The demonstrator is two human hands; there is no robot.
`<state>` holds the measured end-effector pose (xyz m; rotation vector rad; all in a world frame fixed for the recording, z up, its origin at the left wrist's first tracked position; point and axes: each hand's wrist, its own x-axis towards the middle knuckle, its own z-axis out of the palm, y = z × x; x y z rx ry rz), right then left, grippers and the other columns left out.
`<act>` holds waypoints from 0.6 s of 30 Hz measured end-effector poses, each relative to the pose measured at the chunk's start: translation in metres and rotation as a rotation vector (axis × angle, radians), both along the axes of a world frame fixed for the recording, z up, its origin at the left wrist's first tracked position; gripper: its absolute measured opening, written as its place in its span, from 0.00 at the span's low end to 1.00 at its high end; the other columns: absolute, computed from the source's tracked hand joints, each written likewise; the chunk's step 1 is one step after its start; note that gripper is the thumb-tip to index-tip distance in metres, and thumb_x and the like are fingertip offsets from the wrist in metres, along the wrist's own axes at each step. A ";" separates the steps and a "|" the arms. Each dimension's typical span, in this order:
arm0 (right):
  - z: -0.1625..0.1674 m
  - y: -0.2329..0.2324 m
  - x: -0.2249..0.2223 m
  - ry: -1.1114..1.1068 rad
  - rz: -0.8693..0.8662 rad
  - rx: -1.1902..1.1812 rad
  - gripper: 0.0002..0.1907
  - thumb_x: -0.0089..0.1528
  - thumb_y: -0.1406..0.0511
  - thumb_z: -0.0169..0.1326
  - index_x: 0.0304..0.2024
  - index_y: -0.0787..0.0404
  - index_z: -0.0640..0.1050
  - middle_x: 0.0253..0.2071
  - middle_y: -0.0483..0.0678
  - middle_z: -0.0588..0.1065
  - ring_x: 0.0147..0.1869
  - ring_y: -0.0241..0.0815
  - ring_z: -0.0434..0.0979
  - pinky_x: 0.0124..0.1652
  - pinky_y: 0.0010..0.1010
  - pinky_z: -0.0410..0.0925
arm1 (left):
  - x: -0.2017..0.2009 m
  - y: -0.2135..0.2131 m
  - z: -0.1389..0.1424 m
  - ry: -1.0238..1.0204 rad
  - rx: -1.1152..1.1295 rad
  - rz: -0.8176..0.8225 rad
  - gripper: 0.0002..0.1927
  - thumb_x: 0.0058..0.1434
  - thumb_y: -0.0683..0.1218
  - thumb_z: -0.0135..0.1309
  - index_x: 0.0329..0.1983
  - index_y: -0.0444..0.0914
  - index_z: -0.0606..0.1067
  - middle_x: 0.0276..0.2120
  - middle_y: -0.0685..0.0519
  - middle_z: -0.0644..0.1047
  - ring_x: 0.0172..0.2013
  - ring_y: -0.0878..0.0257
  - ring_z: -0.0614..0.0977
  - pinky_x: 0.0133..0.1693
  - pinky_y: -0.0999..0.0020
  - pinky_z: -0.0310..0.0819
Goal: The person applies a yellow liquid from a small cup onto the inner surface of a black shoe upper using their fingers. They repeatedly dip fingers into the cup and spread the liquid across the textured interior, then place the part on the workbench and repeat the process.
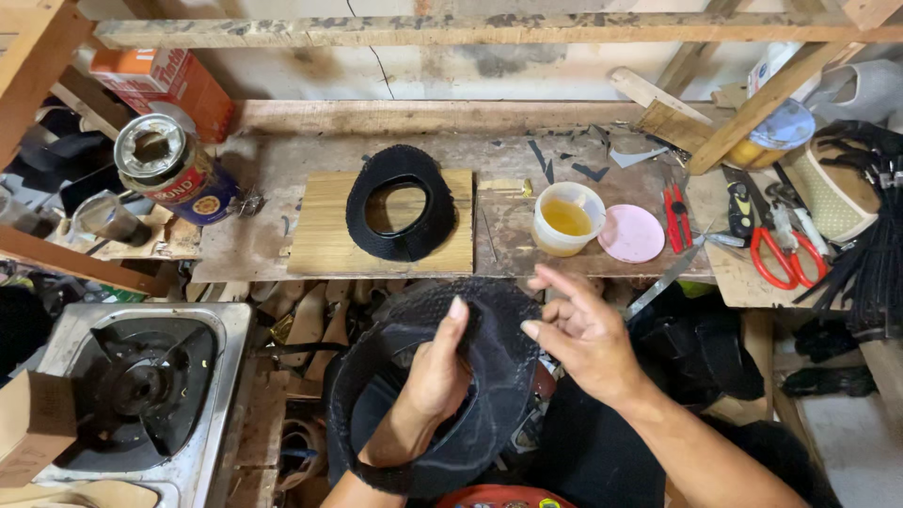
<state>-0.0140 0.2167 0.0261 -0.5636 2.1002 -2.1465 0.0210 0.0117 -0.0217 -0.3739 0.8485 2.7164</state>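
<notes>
While the left hand (437,372) passes through the opening of a black textured ring-shaped piece (489,376), its fingers (455,315) clench the inner edge of that piece and hold it up in front of the person, below the front edge of the bench (254,249). The right hand (588,334) sits just beside the piece at its upper right; its fingers (550,282) are released and spread, with the thumb tip at the piece's edge. Whether the thumb actually touches the material cannot be told.

On the bench, a second black ring-shaped piece (400,202) lies flat on a light wooden board (324,226). To the right of the board stands an open plastic cup of yellow liquid (566,218), and a pink round lid (631,233) lies just beside the cup. Further right lie red-handled pliers (678,214) and red-handled scissors (776,256). A round tin can (169,169) lies tilted at the left end of the bench. Below the bench on the left stands a steel gas stove (141,386), with a cardboard box (33,423) touching its left edge. Black straps (875,235) hang at the far right.
</notes>
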 end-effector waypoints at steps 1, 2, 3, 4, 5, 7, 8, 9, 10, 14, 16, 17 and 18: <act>0.000 0.002 0.000 -0.017 -0.030 0.014 0.37 0.57 0.79 0.59 0.69 0.63 0.67 0.61 0.48 0.70 0.39 0.28 0.72 0.35 0.20 0.69 | 0.001 -0.001 -0.003 0.093 -0.006 0.006 0.22 0.73 0.53 0.45 0.48 0.29 0.77 0.46 0.46 0.82 0.45 0.58 0.82 0.50 0.62 0.75; 0.001 0.005 0.000 -0.034 -0.058 0.028 0.38 0.57 0.79 0.60 0.69 0.63 0.67 0.59 0.47 0.71 0.38 0.28 0.71 0.33 0.19 0.68 | 0.002 -0.002 -0.005 0.185 -0.014 0.014 0.23 0.79 0.53 0.46 0.48 0.26 0.76 0.45 0.43 0.81 0.44 0.56 0.80 0.48 0.59 0.73; 0.003 0.006 -0.001 -0.051 -0.058 0.007 0.38 0.57 0.79 0.60 0.70 0.63 0.67 0.58 0.47 0.71 0.39 0.28 0.71 0.33 0.19 0.68 | 0.003 -0.002 -0.007 0.277 -0.021 0.025 0.25 0.85 0.53 0.47 0.47 0.22 0.74 0.45 0.39 0.80 0.42 0.53 0.78 0.46 0.56 0.72; 0.005 0.008 -0.001 -0.067 -0.056 -0.014 0.38 0.57 0.79 0.60 0.70 0.63 0.67 0.57 0.47 0.71 0.39 0.28 0.71 0.33 0.19 0.68 | 0.003 -0.003 -0.008 0.250 -0.010 -0.021 0.23 0.80 0.53 0.46 0.50 0.25 0.74 0.46 0.41 0.80 0.44 0.55 0.79 0.48 0.58 0.73; 0.007 0.007 -0.001 -0.081 -0.055 -0.034 0.38 0.57 0.79 0.60 0.70 0.63 0.67 0.57 0.47 0.71 0.39 0.29 0.72 0.33 0.19 0.68 | 0.004 -0.002 -0.009 0.224 0.000 -0.066 0.22 0.76 0.53 0.45 0.53 0.27 0.74 0.48 0.44 0.80 0.46 0.56 0.80 0.50 0.60 0.74; 0.014 0.003 0.001 0.052 -0.141 0.018 0.35 0.58 0.78 0.60 0.68 0.64 0.68 0.55 0.47 0.72 0.43 0.30 0.74 0.37 0.21 0.71 | 0.006 -0.002 -0.008 0.164 -0.028 -0.084 0.23 0.72 0.52 0.44 0.55 0.28 0.75 0.50 0.46 0.81 0.48 0.58 0.81 0.52 0.61 0.75; 0.017 -0.001 0.003 0.119 -0.185 0.042 0.34 0.58 0.78 0.60 0.67 0.64 0.69 0.54 0.47 0.73 0.46 0.31 0.75 0.39 0.21 0.72 | 0.007 -0.001 -0.007 0.131 -0.068 -0.059 0.22 0.73 0.51 0.44 0.56 0.27 0.75 0.50 0.45 0.81 0.48 0.57 0.81 0.52 0.61 0.75; 0.022 -0.004 0.005 0.341 -0.247 0.178 0.32 0.58 0.77 0.61 0.65 0.64 0.70 0.52 0.48 0.74 0.46 0.34 0.76 0.42 0.24 0.73 | 0.009 -0.001 -0.005 0.097 -0.106 -0.037 0.22 0.74 0.51 0.44 0.56 0.26 0.75 0.50 0.45 0.81 0.48 0.57 0.81 0.52 0.62 0.75; 0.027 -0.006 0.009 0.562 -0.307 0.315 0.29 0.58 0.76 0.62 0.62 0.64 0.72 0.49 0.48 0.76 0.47 0.38 0.77 0.45 0.27 0.73 | 0.013 -0.001 -0.003 0.203 -0.544 -0.070 0.23 0.73 0.52 0.43 0.60 0.31 0.74 0.47 0.46 0.81 0.46 0.58 0.82 0.50 0.63 0.76; 0.041 -0.020 0.021 0.825 -0.230 0.479 0.25 0.55 0.74 0.66 0.54 0.67 0.75 0.39 0.50 0.80 0.42 0.45 0.79 0.42 0.34 0.72 | 0.023 0.003 0.007 0.377 -1.269 -0.023 0.23 0.71 0.55 0.43 0.59 0.37 0.75 0.41 0.50 0.79 0.41 0.61 0.82 0.46 0.66 0.75; 0.044 -0.026 0.023 0.825 -0.236 0.483 0.25 0.54 0.73 0.66 0.54 0.68 0.75 0.39 0.51 0.80 0.42 0.47 0.79 0.43 0.35 0.72 | 0.022 0.008 0.012 0.317 -1.076 0.026 0.21 0.71 0.55 0.46 0.49 0.33 0.77 0.37 0.52 0.77 0.38 0.62 0.78 0.42 0.66 0.72; 0.044 -0.028 0.024 0.824 -0.237 0.484 0.26 0.54 0.73 0.67 0.54 0.68 0.75 0.39 0.52 0.80 0.42 0.48 0.79 0.43 0.36 0.72 | 0.020 0.011 0.014 0.265 -0.962 0.023 0.21 0.71 0.55 0.48 0.44 0.32 0.77 0.32 0.53 0.75 0.35 0.64 0.75 0.40 0.66 0.70; 0.043 -0.029 0.023 0.794 -0.237 0.472 0.25 0.55 0.73 0.66 0.54 0.68 0.76 0.39 0.51 0.80 0.41 0.47 0.79 0.42 0.35 0.72 | 0.019 0.012 0.016 0.214 -0.849 0.024 0.21 0.71 0.55 0.50 0.39 0.30 0.77 0.28 0.53 0.74 0.33 0.65 0.72 0.37 0.66 0.68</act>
